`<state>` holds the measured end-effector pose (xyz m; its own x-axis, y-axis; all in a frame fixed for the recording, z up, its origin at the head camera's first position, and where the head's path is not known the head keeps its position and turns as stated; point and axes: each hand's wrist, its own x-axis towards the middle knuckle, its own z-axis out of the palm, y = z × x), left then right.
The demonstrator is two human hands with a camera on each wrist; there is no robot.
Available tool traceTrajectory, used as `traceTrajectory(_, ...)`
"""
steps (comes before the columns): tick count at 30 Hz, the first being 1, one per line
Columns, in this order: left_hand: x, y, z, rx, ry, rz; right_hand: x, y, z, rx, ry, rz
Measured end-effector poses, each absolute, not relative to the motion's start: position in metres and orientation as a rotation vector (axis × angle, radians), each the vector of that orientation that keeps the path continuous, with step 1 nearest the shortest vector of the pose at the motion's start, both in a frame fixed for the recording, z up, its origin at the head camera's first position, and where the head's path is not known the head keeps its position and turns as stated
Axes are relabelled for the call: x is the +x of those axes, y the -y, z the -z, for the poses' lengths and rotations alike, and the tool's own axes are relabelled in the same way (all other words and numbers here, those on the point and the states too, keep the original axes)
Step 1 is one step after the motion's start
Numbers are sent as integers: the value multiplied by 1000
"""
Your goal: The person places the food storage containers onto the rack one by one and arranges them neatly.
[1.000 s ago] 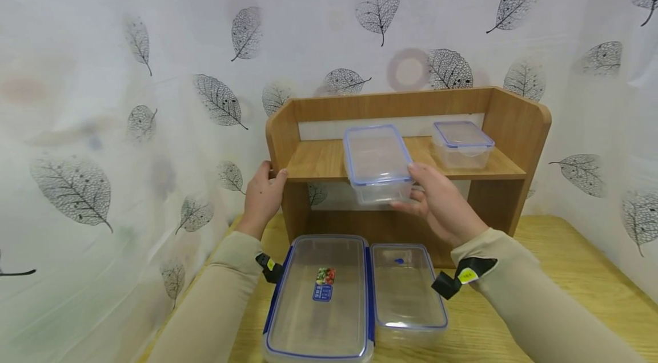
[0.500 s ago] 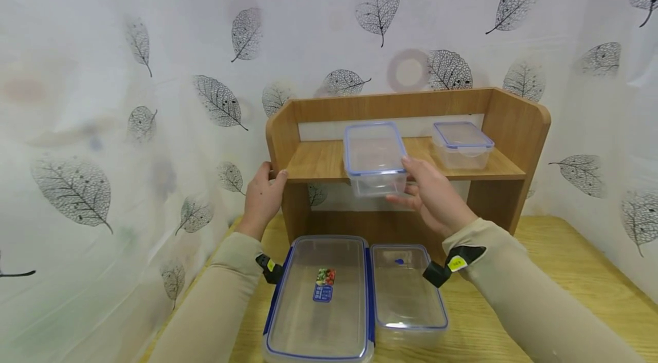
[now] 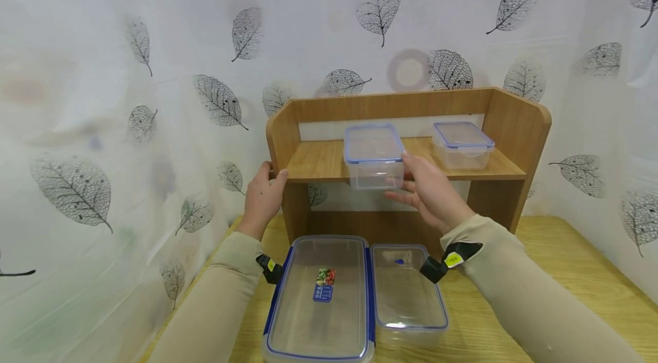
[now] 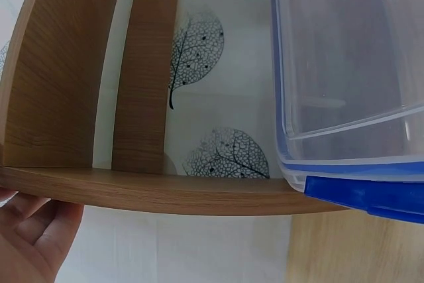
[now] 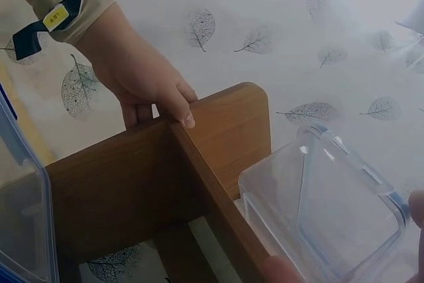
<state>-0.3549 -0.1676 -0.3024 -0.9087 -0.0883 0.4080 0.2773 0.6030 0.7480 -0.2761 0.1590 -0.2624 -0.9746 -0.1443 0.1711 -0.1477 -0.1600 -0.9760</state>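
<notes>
In the head view my right hand (image 3: 429,189) holds a clear food container (image 3: 374,152) with a blue-edged lid by its right side. The thumb lies at the lid's front corner, with fingers lower down near the base. This container overlaps the front edge of the wooden shelf's board (image 3: 320,160), its front part jutting out past that edge. My left hand (image 3: 264,197) grips the shelf's left side panel (image 3: 281,137), thumb on the front edge and fingers around the outer face. In the right wrist view, the left hand (image 5: 149,87) is seen across the panel's edge.
A smaller lidded container (image 3: 462,146) stands at the shelf's right end. On the table (image 3: 555,271) before the shelf lie a large container (image 3: 329,323) with dark blue clips and a medium one (image 3: 408,294). A leaf-patterned curtain (image 3: 319,20) surrounds the back and sides.
My right hand has moved up and slightly left, carrying the food container farther over the shelf and levelling its tilt. My left hand stays in place on the side panel.
</notes>
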Motion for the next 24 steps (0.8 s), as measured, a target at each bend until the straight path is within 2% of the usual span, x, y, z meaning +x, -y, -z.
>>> traceTrajectory(10, -355, 169, 305, -157, 2430, 1244, -267, -167, 265, 410, 2183, -2178)
traceTrajectory(24, -353, 167, 302, -160, 2422, 1236, -247, -173, 263, 457, 2458, -1306)
